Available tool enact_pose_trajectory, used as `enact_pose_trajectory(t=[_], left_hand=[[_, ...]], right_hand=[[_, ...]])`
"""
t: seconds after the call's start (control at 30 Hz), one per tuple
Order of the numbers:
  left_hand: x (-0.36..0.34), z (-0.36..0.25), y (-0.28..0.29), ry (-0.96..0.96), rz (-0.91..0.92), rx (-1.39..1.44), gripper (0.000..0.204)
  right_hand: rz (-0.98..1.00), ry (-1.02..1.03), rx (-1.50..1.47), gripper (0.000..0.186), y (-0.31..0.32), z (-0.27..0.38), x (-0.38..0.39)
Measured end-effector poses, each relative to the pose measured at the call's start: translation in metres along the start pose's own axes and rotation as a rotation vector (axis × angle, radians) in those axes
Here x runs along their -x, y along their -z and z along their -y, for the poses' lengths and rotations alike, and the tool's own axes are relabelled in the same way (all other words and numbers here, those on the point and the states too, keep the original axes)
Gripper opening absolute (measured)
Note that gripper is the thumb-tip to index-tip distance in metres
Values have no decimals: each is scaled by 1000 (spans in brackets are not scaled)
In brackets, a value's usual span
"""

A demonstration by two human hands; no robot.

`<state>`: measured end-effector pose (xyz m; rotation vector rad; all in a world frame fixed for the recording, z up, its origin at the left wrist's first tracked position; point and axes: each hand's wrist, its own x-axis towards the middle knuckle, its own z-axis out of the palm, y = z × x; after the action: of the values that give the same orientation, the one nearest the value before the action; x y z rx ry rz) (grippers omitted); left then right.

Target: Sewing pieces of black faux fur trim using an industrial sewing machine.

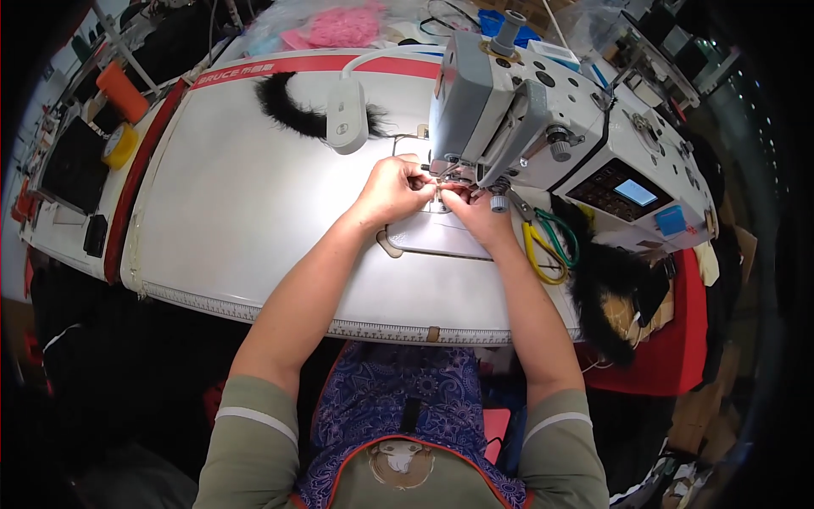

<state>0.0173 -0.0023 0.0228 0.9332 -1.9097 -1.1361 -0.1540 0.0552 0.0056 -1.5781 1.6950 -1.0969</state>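
Observation:
My left hand and my right hand meet under the head of a white and grey sewing machine, close to its needle area. The fingertips of both hands are pinched together there, almost touching each other. Whatever they pinch is too small to make out, and the machine head partly covers the fingers of my right hand. Just below my hands is the machine's metal bed plate. A strip of black fur lies on the white table, beyond my left hand and behind a white lamp head.
Scissors with yellow and green handles lie right of my right forearm. More black fur hangs at the table's right end, above red cloth. A measuring tape edges the table front. Pink fluffy material is at the back.

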Motion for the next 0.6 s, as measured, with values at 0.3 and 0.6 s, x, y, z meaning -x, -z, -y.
enact_pose_trajectory(t=[0.3,0.6], left_hand=[[-1,-1,2,34,12,88,8],[0,-4,0,66,-5,17,10]], right_hand=[[7,42,-17,15,1,1,2],[13,17,2,15,2,0,1]])
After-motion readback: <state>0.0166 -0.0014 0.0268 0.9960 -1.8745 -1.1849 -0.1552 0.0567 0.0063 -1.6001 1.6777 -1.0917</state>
